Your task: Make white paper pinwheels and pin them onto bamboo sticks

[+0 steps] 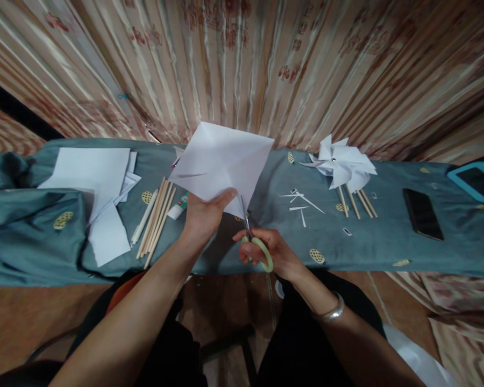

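A square sheet of white paper is held up over the table by my left hand, thumb on top and fingers hidden underneath. Creases cross the sheet, and a slit runs in from its left corner. My right hand grips a pair of scissors with pale green handles. Their blades are at the sheet's near corner, pointing toward its middle; whether they are parted I cannot tell. Thin white paper strips lie to the right of the sheet.
Left on the green cloth are white paper sheets, wooden sticks, a white stick and a small tube. To the right lie paper pinwheels on sticks, a black phone and a blue-framed device. A curtain hangs behind.
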{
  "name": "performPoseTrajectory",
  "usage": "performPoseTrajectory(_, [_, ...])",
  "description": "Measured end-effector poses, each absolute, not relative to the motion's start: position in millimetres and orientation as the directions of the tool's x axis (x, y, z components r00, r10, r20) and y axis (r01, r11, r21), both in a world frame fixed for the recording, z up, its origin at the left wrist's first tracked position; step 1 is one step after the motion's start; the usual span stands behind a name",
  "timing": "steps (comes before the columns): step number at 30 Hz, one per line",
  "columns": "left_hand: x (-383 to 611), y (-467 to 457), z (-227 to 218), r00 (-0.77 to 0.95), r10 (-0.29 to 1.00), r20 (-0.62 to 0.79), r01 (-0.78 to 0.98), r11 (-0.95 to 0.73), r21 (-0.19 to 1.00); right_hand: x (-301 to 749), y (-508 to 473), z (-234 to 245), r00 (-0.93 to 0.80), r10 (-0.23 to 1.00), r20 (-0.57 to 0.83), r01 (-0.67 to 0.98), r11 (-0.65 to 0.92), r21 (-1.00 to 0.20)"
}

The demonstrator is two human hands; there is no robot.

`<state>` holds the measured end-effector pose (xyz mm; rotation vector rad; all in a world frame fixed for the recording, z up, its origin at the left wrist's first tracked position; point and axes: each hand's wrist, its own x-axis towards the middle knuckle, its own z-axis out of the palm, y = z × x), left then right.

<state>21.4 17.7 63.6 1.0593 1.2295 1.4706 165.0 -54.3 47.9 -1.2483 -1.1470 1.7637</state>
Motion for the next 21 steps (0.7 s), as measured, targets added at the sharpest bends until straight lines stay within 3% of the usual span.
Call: performPoseTrajectory(21, [19.2,18.0,63.8,-0.200,0.979,0.037,-0.139,-0.066,0.988,160.0,-52.1,45.7,-0.291,0.873,-0.391,-0.148,-0.445,-0.883])
